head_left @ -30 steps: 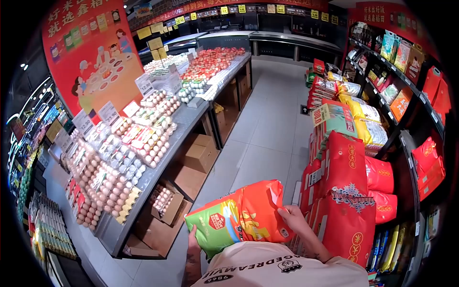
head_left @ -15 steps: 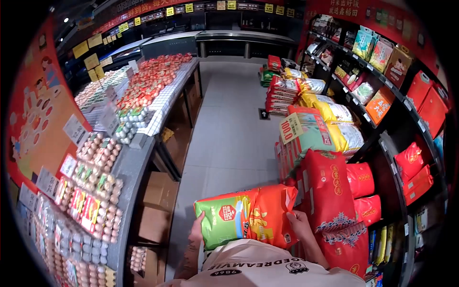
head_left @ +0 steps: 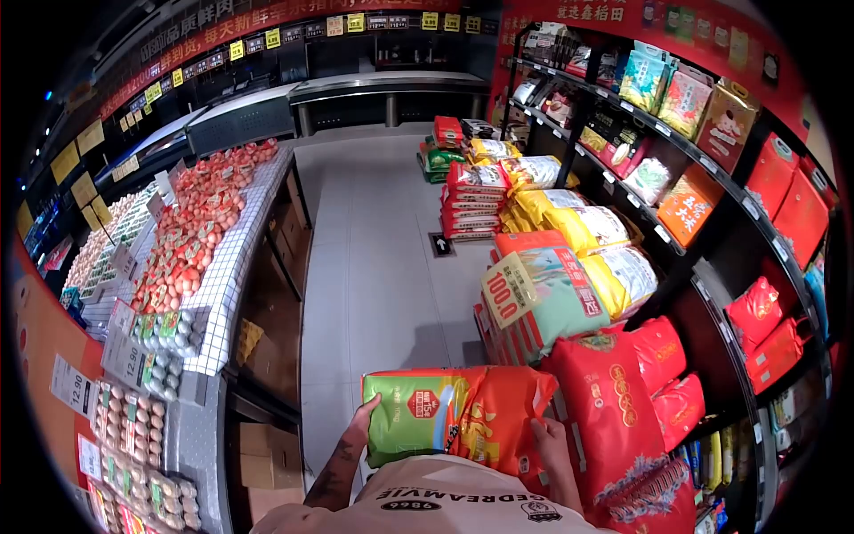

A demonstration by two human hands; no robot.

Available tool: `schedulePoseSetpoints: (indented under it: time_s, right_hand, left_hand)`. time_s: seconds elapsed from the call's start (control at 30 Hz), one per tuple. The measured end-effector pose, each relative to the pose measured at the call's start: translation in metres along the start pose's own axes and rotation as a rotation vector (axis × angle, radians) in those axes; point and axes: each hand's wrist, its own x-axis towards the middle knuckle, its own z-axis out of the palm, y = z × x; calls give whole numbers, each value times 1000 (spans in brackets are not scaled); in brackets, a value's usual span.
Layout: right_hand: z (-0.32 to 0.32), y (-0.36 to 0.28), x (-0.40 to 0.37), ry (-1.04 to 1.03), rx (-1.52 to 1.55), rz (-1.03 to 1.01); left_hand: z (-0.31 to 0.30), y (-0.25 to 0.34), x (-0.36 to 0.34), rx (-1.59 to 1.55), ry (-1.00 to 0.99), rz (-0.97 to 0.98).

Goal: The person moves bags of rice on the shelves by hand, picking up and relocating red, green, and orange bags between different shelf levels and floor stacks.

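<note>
A plump green and orange-red rice bag (head_left: 461, 416) lies crosswise in front of my body, against the white printed shirt (head_left: 436, 489). My left hand (head_left: 366, 413) grips its green end, thumb on top and the other fingers mostly hidden behind the edge. At the orange end my right hand (head_left: 550, 438) pinches the crumpled side, its fingers bent round the bag. Close to that hand, a large red rice bag (head_left: 598, 400) lies on the stack at my right.
Egg cartons (head_left: 133, 423) and a mesh table (head_left: 245, 222) with red-packed goods line the left. On the right stand a green rice sack (head_left: 556, 289) with a price sign, yellow sacks (head_left: 614, 271) and dark shelves (head_left: 712, 165). A grey floor aisle (head_left: 369, 249) runs between.
My view has turned rightward and moved forward, so the egg table shifts left and the right-hand sacks look nearer. Both hands keep their hold on the rice bag.
</note>
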Motion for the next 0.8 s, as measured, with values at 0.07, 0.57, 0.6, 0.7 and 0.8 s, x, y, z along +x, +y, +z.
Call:
schedulePoseSetpoints:
  time_s: [0.07,0.57,0.6,0.7,0.8]
  right_hand:
    - [16,4,63,-24,-69,-111]
    - [167,-155,431,-420,-359,-212]
    - [183,-155,451,-417,-342,-223]
    - [231,-177,504,-394,-393,-191]
    - [271,-179,574,-264,-434,-300]
  left_hand:
    - [7,33,25,-7,-5,33]
    - [23,249,210,-271,263,339]
    - [20,267,226,-251,292,327]
    - [-2,328,288,-180,270,333]
    - [-10,421,338,-101,89,293]
